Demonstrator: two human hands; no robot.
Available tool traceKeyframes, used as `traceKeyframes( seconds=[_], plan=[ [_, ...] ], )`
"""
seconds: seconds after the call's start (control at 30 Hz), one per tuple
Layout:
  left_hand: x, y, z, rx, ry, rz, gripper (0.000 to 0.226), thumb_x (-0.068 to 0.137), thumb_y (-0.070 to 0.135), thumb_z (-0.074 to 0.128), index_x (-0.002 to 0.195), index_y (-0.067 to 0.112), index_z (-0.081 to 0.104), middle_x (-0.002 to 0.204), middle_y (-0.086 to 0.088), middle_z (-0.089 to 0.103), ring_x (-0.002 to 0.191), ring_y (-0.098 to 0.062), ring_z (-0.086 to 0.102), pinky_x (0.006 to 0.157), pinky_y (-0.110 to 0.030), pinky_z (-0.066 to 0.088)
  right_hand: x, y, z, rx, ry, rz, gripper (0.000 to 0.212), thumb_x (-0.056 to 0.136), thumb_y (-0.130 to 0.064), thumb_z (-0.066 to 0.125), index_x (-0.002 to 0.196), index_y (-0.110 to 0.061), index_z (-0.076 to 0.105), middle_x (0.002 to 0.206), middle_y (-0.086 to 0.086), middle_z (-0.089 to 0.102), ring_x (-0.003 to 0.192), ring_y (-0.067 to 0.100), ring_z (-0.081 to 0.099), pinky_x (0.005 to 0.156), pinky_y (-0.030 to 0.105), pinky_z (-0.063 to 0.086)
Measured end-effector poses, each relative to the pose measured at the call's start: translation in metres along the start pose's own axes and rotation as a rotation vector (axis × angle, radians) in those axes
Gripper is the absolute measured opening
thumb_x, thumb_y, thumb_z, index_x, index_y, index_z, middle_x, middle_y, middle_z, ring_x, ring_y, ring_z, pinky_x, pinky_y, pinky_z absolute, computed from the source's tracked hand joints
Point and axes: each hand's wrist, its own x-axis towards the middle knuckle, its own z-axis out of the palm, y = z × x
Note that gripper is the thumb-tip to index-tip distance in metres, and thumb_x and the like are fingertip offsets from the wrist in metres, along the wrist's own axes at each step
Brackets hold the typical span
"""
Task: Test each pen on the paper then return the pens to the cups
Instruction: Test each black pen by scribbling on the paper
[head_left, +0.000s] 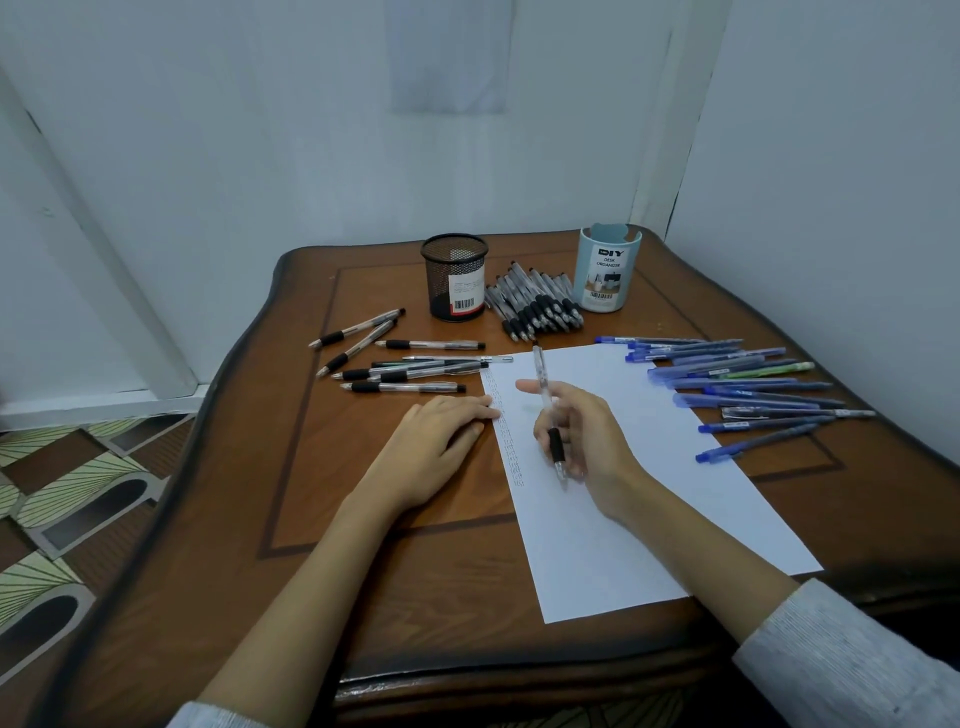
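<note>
A white sheet of paper (675, 467) lies on the brown wooden table (363, 597), with a column of small scribbles along its left edge. My right hand (582, 441) holds a clear pen with a black grip (545, 395), its tip down on the paper beside the scribbles. My left hand (441, 441) lies flat on the table, fingertips pressing the paper's left edge. A black mesh cup (456, 275) and a light blue cup (605, 270) stand at the back. Several black-grip pens (535, 306) lie bunched between the cups.
Several loose black-grip pens (410, 364) lie left of the paper. Several blue pens (753, 384), with a green one among them, lie to its right. Walls close in behind and on the right. A patterned floor (67, 493) shows past the table's left edge.
</note>
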Motion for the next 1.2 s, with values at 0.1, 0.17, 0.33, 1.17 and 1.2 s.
traceKeyframes(
  seconds=[0.1,0.17,0.33,1.17,1.2],
  plan=[
    [0.001,0.000,-0.001,-0.010,0.000,-0.007,0.032,0.100,0.026,0.040,0.129,0.036,0.052,0.140,0.019,0.044,0.130,0.000,0.034,0.105,-0.028,0.028,0.010,-0.008,-0.004,-0.035,-0.016,0.077,0.033,0.093,-0.006,0.041,0.114,-0.013,0.064,0.067,0.006,0.060,0.052,0.014,0.044,0.041,0.019,0.037],
    [0.001,-0.001,-0.001,-0.021,0.001,-0.009,0.032,0.100,0.027,0.040,0.128,0.037,0.052,0.140,0.020,0.044,0.130,0.001,0.033,0.104,-0.026,0.027,0.021,-0.016,-0.011,-0.093,-0.006,0.047,0.027,0.094,-0.003,0.048,0.116,-0.012,0.062,0.073,0.005,0.063,0.053,0.011,0.048,0.047,0.019,0.041],
    [0.002,-0.003,-0.001,-0.084,0.011,-0.009,0.031,0.099,0.029,0.043,0.126,0.039,0.053,0.137,0.026,0.044,0.127,0.008,0.033,0.102,-0.023,0.026,0.063,-0.039,-0.036,-0.349,0.155,-0.156,0.027,0.090,-0.011,0.065,0.116,-0.003,0.066,0.096,0.004,0.068,0.076,0.007,0.059,0.065,0.015,0.049],
    [0.002,-0.003,-0.003,-0.132,-0.039,-0.064,0.032,0.099,0.033,0.041,0.128,0.043,0.050,0.138,0.030,0.040,0.130,0.011,0.026,0.113,-0.039,0.024,0.164,-0.034,-0.008,-1.008,0.366,-0.693,0.013,0.091,-0.015,0.062,0.099,-0.013,0.071,0.092,0.002,0.055,0.095,0.020,0.051,0.082,0.030,0.040],
    [0.002,-0.003,-0.003,-0.133,-0.037,-0.064,0.032,0.099,0.033,0.041,0.128,0.043,0.051,0.138,0.030,0.040,0.129,0.012,0.026,0.113,-0.039,0.024,0.161,-0.032,-0.002,-1.025,0.253,-0.702,0.015,0.091,-0.018,0.062,0.102,-0.013,0.071,0.093,0.002,0.056,0.095,0.018,0.050,0.084,0.031,0.041]
  ],
)
